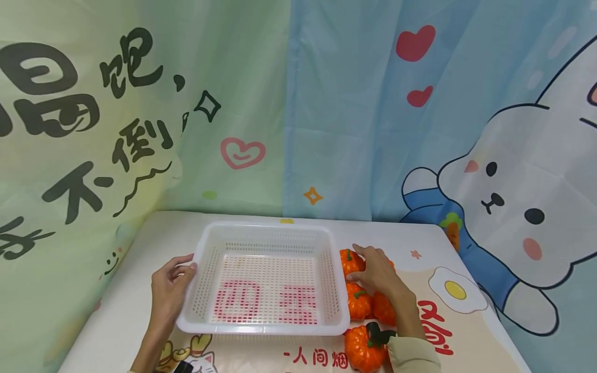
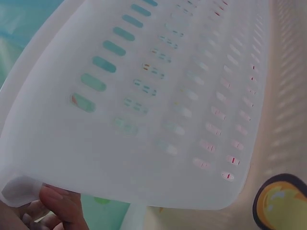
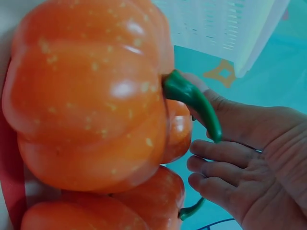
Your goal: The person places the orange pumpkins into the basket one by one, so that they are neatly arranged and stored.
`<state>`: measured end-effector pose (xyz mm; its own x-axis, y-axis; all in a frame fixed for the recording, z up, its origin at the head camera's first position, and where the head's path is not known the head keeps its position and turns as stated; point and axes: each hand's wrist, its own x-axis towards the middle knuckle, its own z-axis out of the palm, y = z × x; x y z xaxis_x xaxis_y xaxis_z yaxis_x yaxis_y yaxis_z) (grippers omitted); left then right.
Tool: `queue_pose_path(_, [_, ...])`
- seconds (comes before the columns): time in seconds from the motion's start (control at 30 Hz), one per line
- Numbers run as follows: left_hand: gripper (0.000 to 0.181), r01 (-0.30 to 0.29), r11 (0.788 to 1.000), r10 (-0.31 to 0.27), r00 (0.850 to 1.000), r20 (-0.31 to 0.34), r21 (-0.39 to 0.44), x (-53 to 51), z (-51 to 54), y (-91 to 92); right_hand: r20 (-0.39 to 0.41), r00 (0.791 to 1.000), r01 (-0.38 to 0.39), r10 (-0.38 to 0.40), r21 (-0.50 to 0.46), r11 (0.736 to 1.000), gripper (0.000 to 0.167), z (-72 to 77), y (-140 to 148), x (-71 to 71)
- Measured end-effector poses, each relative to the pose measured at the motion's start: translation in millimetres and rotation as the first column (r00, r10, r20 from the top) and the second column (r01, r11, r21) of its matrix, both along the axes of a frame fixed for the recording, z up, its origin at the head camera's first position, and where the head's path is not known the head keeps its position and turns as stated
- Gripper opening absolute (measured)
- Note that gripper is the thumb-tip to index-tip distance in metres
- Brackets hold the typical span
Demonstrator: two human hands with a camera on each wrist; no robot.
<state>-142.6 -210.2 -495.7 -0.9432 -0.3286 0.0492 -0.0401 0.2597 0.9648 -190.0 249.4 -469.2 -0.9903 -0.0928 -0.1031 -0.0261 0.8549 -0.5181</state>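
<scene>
A white plastic basket (image 1: 263,330) with slotted sides stands in the middle of the table. My left hand (image 1: 170,287) grips its left rim, with thumb and fingertips at the edge; the left wrist view shows the thumb (image 2: 60,201) below the basket wall (image 2: 91,148). To the right of the basket sit several shiny orange toy pumpkins with green stems. My right hand (image 1: 378,272) reaches over the farthest pumpkin (image 1: 351,263), thumb and fingers spread around it. In the right wrist view a near pumpkin (image 3: 91,96) hides part of the thumb, and the fingers (image 3: 223,170) look loosely extended.
Nearer pumpkins (image 1: 359,302) cluster below my right forearm, one (image 1: 364,349) by the basket's front right corner. The white table (image 1: 126,295) bears a printed mat (image 1: 261,355). A patterned curtain (image 1: 336,129) hangs behind it.
</scene>
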Motion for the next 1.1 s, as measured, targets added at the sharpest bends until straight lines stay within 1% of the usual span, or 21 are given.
queue_pose_path(0.2, [0.032,0.004,1.000,-0.004,1.000,-0.010,0.019,-1.5,-2.2,-1.4,-0.003,1.000,-0.015,0.015,0.016,1.000,0.088,-2.7,-1.8,-4.9])
queue_pose_path(0.4, [0.032,0.007,1.000,-0.007,1.000,-0.003,0.023,-1.7,-2.3,-1.3,0.010,1.000,-0.014,0.014,0.034,0.999,0.087,-5.7,-1.7,-8.4])
queue_pose_path(0.67, [0.032,0.006,1.000,-0.006,1.000,-0.007,0.031,-1.6,-1.8,-0.5,0.010,0.999,-0.045,0.045,0.046,0.998,0.086,-8.5,-1.1,-11.8])
queue_pose_path(0.9, [0.032,0.007,1.000,-0.007,1.000,-0.014,0.021,-1.1,-2.6,0.2,0.017,1.000,-0.025,0.024,0.048,0.999,0.083,-11.4,-1.4,-11.4])
queue_pose_path(1.1, [0.032,0.005,1.000,-0.005,1.000,-0.015,0.016,-2.0,-3.0,-0.8,0.005,1.000,-0.023,0.022,0.057,0.998,0.084,-12.1,-0.6,-13.1])
